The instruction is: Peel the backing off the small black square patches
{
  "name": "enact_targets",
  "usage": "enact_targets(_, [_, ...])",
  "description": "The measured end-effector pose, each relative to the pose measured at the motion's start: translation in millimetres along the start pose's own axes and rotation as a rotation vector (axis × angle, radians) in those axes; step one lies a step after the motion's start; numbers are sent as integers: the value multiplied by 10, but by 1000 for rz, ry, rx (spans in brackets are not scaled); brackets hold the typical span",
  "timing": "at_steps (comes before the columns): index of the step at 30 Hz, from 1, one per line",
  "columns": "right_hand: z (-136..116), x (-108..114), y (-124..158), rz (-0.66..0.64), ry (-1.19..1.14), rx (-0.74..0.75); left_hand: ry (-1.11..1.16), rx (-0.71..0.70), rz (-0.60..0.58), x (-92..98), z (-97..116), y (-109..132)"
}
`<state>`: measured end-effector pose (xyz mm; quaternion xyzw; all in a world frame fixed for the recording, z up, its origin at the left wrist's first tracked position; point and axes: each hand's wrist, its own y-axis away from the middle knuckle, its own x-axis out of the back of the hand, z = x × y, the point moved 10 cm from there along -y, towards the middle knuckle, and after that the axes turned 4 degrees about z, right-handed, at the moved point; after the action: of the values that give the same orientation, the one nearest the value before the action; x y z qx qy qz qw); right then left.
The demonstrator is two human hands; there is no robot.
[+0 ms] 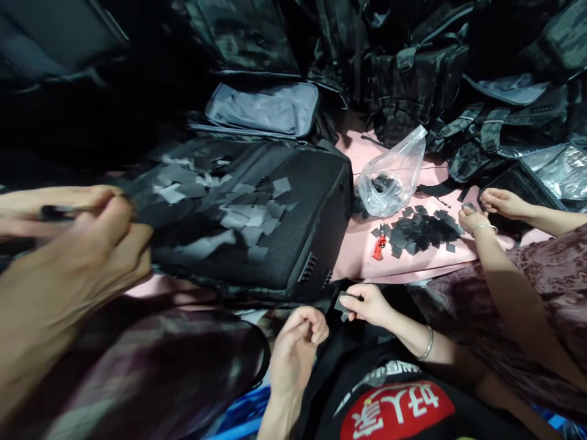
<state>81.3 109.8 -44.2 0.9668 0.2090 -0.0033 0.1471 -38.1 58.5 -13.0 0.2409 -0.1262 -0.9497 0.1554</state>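
Observation:
My left hand [297, 345], low in the middle of the head view, has its fingers curled in; whatever they may hold is hidden. Just to its right, my right hand [372, 305], with a bangle on the wrist, pinches a few dark grey square patches [342, 302] between thumb and fingers. Beyond both hands lies a black mesh backpack [316, 183]. Loose grey square patches [250, 215] are scattered over its upper face. A heap of darker square patches [419, 231] lies on the pink surface to the right.
A co-worker's blurred hands [110, 238] pull at something dark on the left. Another person's hands [474, 219] hold a small patch on the right. Red-handled snips [378, 247] and a clear plastic bag [394, 177] rest on the pink table [358, 263]. Camouflage backpacks [413, 79] stand behind.

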Motion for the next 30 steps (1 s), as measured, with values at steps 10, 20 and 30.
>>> enact_targets(10, [-27,-139,37,-40,145,34,-596,-126,96,178,83,-21])
enact_targets(20, [1,-752,-4,-352,245,11,-447,-82,349,877,205,109])
enact_targets(30, [-89,-905,-22,-322,351,107,-404,-185,355,851,294,275])
